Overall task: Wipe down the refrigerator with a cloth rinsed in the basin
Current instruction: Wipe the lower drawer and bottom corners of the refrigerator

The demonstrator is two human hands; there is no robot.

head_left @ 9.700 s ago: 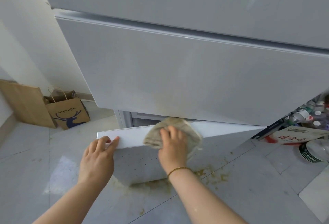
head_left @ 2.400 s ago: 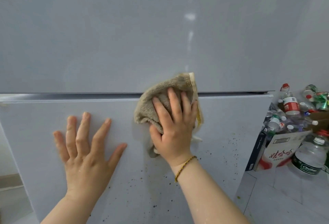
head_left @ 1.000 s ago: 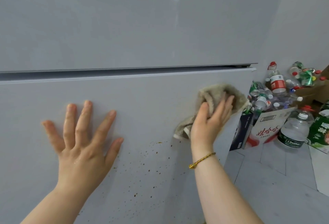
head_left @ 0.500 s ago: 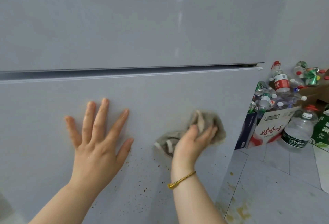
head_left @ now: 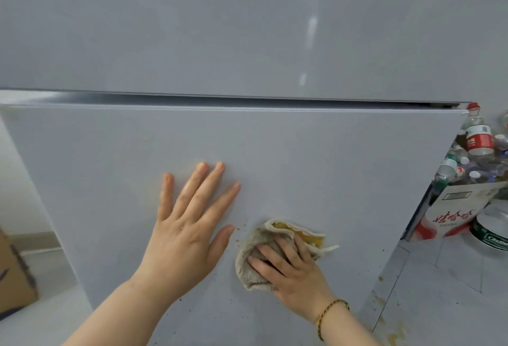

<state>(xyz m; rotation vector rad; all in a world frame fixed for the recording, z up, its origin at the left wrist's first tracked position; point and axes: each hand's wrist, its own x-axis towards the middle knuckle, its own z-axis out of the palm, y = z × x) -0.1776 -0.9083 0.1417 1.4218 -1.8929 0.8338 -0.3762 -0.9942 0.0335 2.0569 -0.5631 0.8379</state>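
Pressing cloth [head_left: 254, 259] against refrigerator [head_left: 302, 170] with right hand [head_left: 294, 271]

You have two hands on the front, the left hand [head_left: 184, 231] and the right hand [head_left: 295, 274], one cloth [head_left: 259, 253], two refrigerator panels [head_left: 302, 159], one printed carton [head_left: 450, 212] and one bracelet [head_left: 328, 314].

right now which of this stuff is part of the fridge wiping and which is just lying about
In the job:
fridge door
cloth, under the right hand
left hand, flat on the door

Lying about:
bottles
carton
box
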